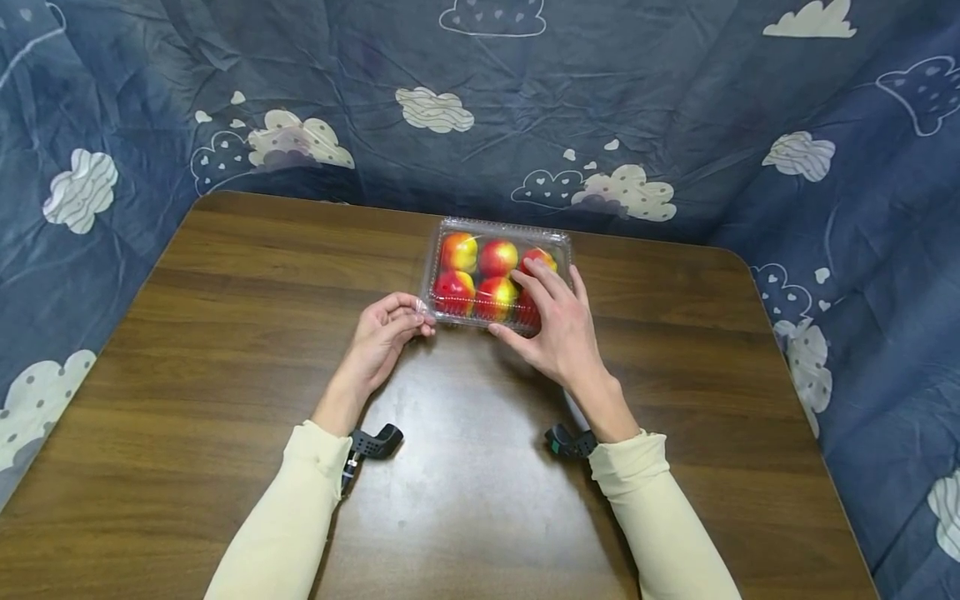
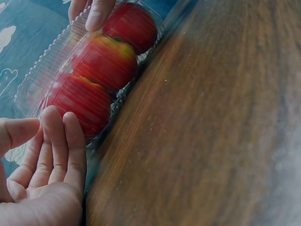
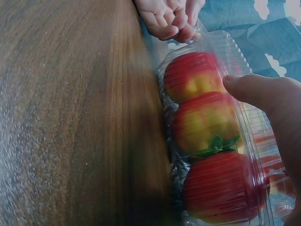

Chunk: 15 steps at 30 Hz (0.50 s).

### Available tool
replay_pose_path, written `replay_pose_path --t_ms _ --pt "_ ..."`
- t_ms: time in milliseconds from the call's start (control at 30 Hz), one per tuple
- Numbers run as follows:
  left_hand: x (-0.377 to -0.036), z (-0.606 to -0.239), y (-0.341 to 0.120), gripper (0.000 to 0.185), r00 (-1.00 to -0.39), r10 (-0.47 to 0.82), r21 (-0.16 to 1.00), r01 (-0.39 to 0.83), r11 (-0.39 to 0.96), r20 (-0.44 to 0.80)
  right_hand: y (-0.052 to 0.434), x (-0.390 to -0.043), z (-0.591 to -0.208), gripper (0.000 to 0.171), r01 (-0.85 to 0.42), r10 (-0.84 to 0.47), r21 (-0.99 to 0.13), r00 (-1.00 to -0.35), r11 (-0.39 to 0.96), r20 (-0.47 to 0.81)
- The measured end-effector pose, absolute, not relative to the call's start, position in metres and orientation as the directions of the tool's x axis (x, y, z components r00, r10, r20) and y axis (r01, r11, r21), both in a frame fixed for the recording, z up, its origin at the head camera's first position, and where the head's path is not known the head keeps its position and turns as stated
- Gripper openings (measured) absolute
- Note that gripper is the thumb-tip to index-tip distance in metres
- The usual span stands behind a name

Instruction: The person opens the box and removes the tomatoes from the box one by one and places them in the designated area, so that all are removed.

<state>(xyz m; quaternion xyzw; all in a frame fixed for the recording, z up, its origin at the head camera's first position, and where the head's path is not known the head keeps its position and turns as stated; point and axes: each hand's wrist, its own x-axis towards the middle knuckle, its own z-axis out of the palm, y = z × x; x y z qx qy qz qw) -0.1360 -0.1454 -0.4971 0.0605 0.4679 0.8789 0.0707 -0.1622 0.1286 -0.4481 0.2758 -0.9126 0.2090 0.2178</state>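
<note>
A clear plastic clamshell box (image 1: 496, 273) holding several red-and-yellow fruits sits shut toward the far side of the wooden table (image 1: 225, 350). My left hand (image 1: 415, 315) is at the box's near left corner, its loosely bent fingertips touching the plastic; in the left wrist view the left hand (image 2: 51, 155) shows its palm, fingers almost straight against the box (image 2: 94, 70). My right hand (image 1: 536, 304) lies on the right end of the lid with fingers spread flat and the thumb at the front edge. In the right wrist view the thumb (image 3: 263, 94) presses the lid of the box (image 3: 207, 132).
A blue cloth with white clouds (image 1: 525, 100) hangs behind and around the table. Bare wood stretches left, right and in front of the box. A black camera mount (image 1: 375, 442) sits at each wrist below cream sleeves.
</note>
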Motion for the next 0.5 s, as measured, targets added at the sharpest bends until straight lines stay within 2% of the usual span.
replay_pose_path --t_ms 500 --pt "-0.1359 -0.4947 -0.1445 0.015 -0.986 0.167 0.834 -0.075 -0.546 0.02 0.1287 -0.1622 -0.4464 0.076 -0.595 -0.413 -0.264 -0.753 0.759 0.512"
